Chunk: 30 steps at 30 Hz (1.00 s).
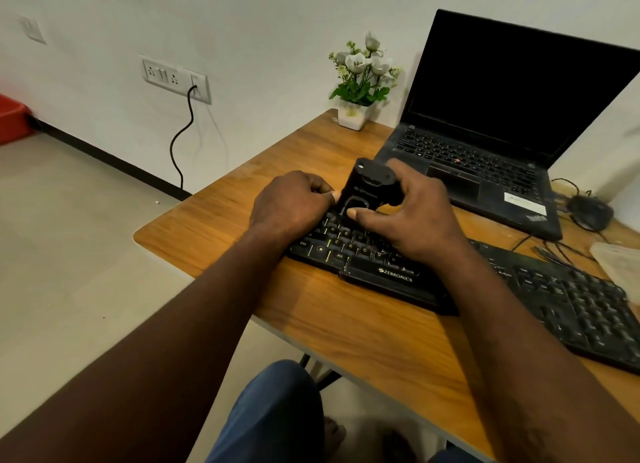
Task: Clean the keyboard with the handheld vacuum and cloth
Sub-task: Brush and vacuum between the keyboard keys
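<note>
Head cam: L hand (291,204) & R hand (412,216) both grip handheld vacuum (363,185), low end on keyboard (391,272), prob. to steady suction over keys.

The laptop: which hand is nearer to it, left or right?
Right. The right hand holds the handheld vacuum close beside the laptop, at its front left corner. The left hand holds the vacuum's other side, farther left, over the keyboard.

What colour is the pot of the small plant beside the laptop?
The pot is white; the head view shows it clearly.
</note>
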Each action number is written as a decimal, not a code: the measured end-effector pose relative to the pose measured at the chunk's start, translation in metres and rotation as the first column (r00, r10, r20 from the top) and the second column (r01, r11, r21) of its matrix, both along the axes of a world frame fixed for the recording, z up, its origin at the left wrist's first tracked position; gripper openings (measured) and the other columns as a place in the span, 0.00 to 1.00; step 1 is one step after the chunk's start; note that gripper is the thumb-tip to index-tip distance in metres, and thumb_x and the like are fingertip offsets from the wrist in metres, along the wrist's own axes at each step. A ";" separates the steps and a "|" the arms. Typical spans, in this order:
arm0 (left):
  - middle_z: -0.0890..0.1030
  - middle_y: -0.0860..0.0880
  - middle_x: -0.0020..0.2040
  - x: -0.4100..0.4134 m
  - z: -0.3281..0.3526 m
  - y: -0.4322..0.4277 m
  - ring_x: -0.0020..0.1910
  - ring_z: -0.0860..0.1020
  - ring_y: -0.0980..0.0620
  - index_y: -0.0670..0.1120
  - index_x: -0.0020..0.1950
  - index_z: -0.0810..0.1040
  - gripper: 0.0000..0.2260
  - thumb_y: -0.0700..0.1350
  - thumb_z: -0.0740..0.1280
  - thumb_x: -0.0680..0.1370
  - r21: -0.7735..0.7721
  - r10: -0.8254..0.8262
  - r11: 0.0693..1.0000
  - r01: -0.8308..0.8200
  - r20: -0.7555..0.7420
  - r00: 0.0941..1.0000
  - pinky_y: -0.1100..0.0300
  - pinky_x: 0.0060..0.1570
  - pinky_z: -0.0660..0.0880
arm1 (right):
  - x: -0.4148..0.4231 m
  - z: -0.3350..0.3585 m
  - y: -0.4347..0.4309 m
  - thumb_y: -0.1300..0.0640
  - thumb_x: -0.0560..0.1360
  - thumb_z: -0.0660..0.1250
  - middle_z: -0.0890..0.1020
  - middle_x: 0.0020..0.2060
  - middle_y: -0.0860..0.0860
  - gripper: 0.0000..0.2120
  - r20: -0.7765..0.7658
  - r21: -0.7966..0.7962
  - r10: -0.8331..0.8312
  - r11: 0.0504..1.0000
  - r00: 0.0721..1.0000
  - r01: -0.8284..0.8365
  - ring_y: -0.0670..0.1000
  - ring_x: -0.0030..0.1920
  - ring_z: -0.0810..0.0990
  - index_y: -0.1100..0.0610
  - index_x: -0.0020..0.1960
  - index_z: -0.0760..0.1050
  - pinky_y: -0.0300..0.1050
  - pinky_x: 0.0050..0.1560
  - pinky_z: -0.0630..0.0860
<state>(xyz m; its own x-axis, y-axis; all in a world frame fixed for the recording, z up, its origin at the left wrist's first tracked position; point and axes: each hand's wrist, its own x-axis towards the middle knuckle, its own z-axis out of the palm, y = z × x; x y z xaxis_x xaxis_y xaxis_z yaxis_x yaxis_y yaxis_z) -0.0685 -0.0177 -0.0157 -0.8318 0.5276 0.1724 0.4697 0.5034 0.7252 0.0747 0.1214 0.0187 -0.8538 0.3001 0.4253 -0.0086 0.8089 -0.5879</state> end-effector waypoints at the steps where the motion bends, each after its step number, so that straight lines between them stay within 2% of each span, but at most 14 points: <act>1: 0.83 0.59 0.48 0.000 -0.001 0.000 0.47 0.80 0.58 0.57 0.51 0.85 0.09 0.59 0.68 0.79 0.007 0.001 1.000 -0.001 -0.004 1.000 0.55 0.49 0.78 | 0.006 0.002 0.006 0.52 0.69 0.82 0.84 0.45 0.43 0.18 0.025 0.005 -0.003 1.000 1.000 0.003 0.43 0.47 0.82 0.51 0.53 0.78 0.40 0.45 0.77; 6: 0.83 0.58 0.53 -0.002 -0.002 0.001 0.52 0.79 0.55 0.56 0.53 0.85 0.13 0.62 0.69 0.78 -0.001 0.020 1.000 -0.020 -0.034 0.999 0.54 0.52 0.76 | 0.037 0.012 0.035 0.54 0.68 0.82 0.85 0.46 0.44 0.18 0.106 -0.028 -0.033 0.999 0.994 0.036 0.40 0.48 0.83 0.50 0.55 0.79 0.38 0.49 0.80; 12: 0.82 0.59 0.49 -0.001 -0.003 0.002 0.48 0.79 0.58 0.57 0.51 0.85 0.11 0.62 0.68 0.78 -0.002 0.025 1.000 -0.025 -0.037 0.999 0.57 0.45 0.72 | 0.018 0.002 0.009 0.52 0.69 0.81 0.85 0.45 0.46 0.17 0.024 0.000 -0.024 1.000 0.999 0.024 0.44 0.47 0.84 0.52 0.54 0.79 0.48 0.47 0.83; 16: 0.79 0.60 0.46 -0.001 -0.001 0.003 0.42 0.76 0.63 0.59 0.47 0.83 0.07 0.58 0.67 0.80 -0.030 0.027 0.999 -0.028 -0.036 0.999 0.60 0.39 0.70 | 0.002 -0.003 -0.007 0.52 0.69 0.81 0.84 0.46 0.43 0.18 -0.045 0.015 0.008 1.000 0.999 -0.007 0.42 0.47 0.84 0.53 0.55 0.79 0.42 0.47 0.81; 21: 0.82 0.59 0.48 -0.001 -0.003 0.001 0.48 0.78 0.57 0.57 0.52 0.85 0.11 0.62 0.69 0.79 -0.008 0.020 1.000 -0.020 -0.054 0.998 0.57 0.46 0.72 | 0.024 0.007 0.024 0.53 0.69 0.82 0.84 0.47 0.43 0.18 0.065 -0.016 -0.018 1.000 0.998 0.019 0.39 0.48 0.83 0.51 0.55 0.79 0.28 0.44 0.75; 23: 0.83 0.59 0.49 -0.001 -0.004 0.002 0.49 0.79 0.57 0.57 0.51 0.85 0.12 0.62 0.69 0.78 -0.005 0.026 1.000 -0.026 -0.051 0.998 0.57 0.46 0.71 | 0.036 0.010 0.037 0.56 0.69 0.82 0.84 0.49 0.44 0.21 0.072 -0.059 -0.065 0.996 0.995 0.070 0.39 0.49 0.83 0.51 0.58 0.79 0.26 0.44 0.75; 25: 0.83 0.59 0.49 -0.002 -0.005 0.003 0.49 0.79 0.57 0.56 0.51 0.86 0.12 0.62 0.69 0.78 -0.009 0.028 1.000 -0.029 -0.054 0.998 0.57 0.46 0.71 | 0.040 0.010 0.040 0.57 0.70 0.81 0.85 0.50 0.44 0.23 0.032 -0.098 -0.110 0.989 0.993 0.113 0.41 0.48 0.83 0.49 0.61 0.79 0.29 0.43 0.78; 28: 0.84 0.58 0.50 -0.002 -0.005 0.003 0.49 0.79 0.57 0.56 0.52 0.86 0.12 0.62 0.68 0.78 -0.013 0.021 1.000 -0.022 -0.059 0.998 0.58 0.44 0.70 | 0.033 0.005 0.029 0.54 0.71 0.80 0.85 0.51 0.44 0.23 0.002 -0.114 -0.078 0.990 0.997 0.077 0.45 0.49 0.84 0.46 0.63 0.78 0.37 0.44 0.82; 30: 0.83 0.58 0.49 -0.002 -0.006 0.003 0.48 0.79 0.57 0.57 0.52 0.86 0.12 0.62 0.68 0.78 -0.013 0.022 1.000 -0.022 -0.060 0.998 0.58 0.43 0.70 | 0.025 0.000 0.021 0.51 0.72 0.80 0.85 0.51 0.45 0.22 0.016 -0.104 -0.035 0.994 0.999 0.036 0.46 0.50 0.84 0.48 0.64 0.80 0.47 0.47 0.84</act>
<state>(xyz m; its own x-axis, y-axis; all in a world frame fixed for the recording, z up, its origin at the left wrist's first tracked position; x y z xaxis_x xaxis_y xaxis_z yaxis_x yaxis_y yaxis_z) -0.0709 -0.0145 -0.0213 -0.8318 0.5120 0.2147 0.5005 0.5242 0.6890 0.0994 0.1426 0.0190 -0.8476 0.3720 0.3785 0.0276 0.7431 -0.6686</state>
